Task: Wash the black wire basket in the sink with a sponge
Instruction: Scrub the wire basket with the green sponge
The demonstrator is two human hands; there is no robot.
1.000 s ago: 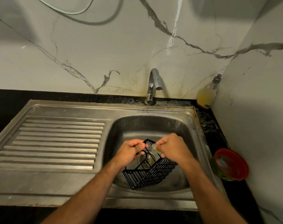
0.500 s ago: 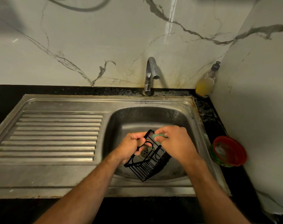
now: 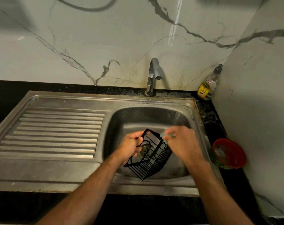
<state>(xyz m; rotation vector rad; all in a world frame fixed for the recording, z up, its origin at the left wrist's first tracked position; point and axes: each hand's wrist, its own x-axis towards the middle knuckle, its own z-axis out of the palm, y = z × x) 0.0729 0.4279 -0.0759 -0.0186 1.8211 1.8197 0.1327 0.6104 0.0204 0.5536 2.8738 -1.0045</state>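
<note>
Two bare hands work over the bowl of a steel sink (image 3: 154, 101), which serves as the reference point for everything listed.

Black wire basket (image 3: 151, 161): held tilted above the sink bowl, over the drain (image 3: 145, 147), its open side turned up toward the onlooker and its barred bottom toward the near rim. Not resting flat on the sink floor, as far as can be seen.

Left hand (image 3: 130, 146): on the left side of the basket, fingers curled shut around its upper left wire edge, thumb on top.

Right hand (image 3: 181, 143): at the basket's far right corner, fingers closed on a pale green sponge (image 3: 164, 138). Only a small, blurred part of the sponge shows past the fingertips, and it sits against the basket's right rim.

Drainboard (image 3: 56, 132): ribbed steel, left of the sink bowl, part of the same unit.

Tap (image 3: 152, 75): curved chrome, behind the sink bowl at the back rim, spout pointing down. No water visible from it.

Soap bottle (image 3: 207, 86): clear with yellow liquid and a grey pump, upright at the back right corner beyond the sink, against the wall.

Red bowl (image 3: 228, 153): plastic with a green outer band, on the dark counter (image 3: 235, 184) just right of the sink, something pale inside that cannot be made out.

Marble wall (image 3: 89, 46): white with grey veins, behind and to the right of the sink.
</note>
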